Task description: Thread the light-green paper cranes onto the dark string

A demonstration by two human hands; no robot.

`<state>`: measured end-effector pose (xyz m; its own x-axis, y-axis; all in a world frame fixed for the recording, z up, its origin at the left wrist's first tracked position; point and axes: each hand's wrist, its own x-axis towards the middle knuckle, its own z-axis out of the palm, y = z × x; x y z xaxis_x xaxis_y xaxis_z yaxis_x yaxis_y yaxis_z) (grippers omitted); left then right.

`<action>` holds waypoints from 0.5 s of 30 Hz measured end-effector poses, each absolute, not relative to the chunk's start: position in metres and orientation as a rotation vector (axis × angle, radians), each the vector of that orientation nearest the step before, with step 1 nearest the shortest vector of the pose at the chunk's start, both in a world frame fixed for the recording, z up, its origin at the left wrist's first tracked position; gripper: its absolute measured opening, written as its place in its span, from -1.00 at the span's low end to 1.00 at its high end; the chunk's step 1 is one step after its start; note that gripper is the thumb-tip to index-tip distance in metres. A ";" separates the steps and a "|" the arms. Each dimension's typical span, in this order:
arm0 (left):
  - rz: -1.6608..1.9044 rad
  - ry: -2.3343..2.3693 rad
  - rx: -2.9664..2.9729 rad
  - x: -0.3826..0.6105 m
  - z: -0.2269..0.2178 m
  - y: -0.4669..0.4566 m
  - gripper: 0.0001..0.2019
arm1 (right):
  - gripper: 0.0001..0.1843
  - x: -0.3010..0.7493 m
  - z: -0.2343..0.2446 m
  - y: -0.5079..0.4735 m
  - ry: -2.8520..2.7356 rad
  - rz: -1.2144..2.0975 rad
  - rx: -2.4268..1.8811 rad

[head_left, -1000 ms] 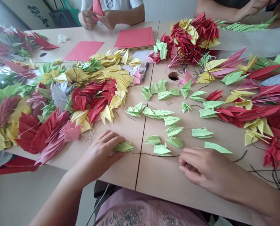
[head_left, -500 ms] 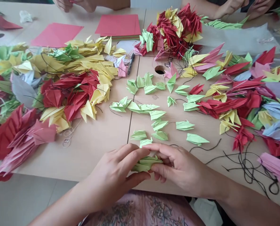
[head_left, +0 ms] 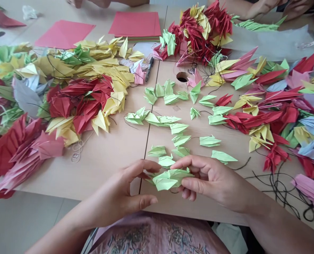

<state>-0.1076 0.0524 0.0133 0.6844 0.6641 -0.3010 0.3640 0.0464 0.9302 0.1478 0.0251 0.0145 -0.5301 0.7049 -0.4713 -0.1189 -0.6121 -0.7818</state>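
My right hand pinches a small bunch of light green folded paper cranes just above the near table edge, thumb below and fingers on top. My left hand is beside the bunch on its left, with the index finger touching the green paper and the thumb stretched out underneath. More green cranes lie scattered on the wooden table just beyond my hands. Black thread trails off to the right.
Piles of red, yellow and pink cranes fill the left side, and mixed ones the right. A red and yellow heap and red paper sheets lie at the back. Other people's hands work at the far edge.
Both hands came together from apart on the table. They gathered green cranes into a bunch; now the right hand holds it lifted and the left fingers have loosened.
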 end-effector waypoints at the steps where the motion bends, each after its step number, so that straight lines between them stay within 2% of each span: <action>1: 0.285 0.862 1.560 -0.106 0.014 0.052 -0.56 | -0.81 0.148 0.016 0.025 -0.957 2.182 -1.083; 4: 0.309 0.817 1.449 -0.102 0.014 0.049 -0.71 | -0.84 0.148 0.018 0.026 -0.937 2.207 -1.023; 7: 0.407 0.711 1.091 -0.100 0.011 0.048 -0.83 | -0.86 0.149 0.019 0.028 -0.958 2.182 -1.020; 11: 0.419 0.639 0.747 -0.102 0.009 0.047 -0.75 | -0.88 0.152 0.017 0.029 -1.024 2.150 -0.996; 15: 0.387 0.658 0.757 -0.099 0.013 0.044 -0.66 | -0.87 0.152 0.018 0.027 -1.066 2.150 -1.036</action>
<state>-0.0993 0.0445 0.0134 0.7357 0.5423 -0.4058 -0.0904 0.6723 0.7347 0.1517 0.0271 0.0181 -0.5712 0.7157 -0.4019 -0.1133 -0.5538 -0.8249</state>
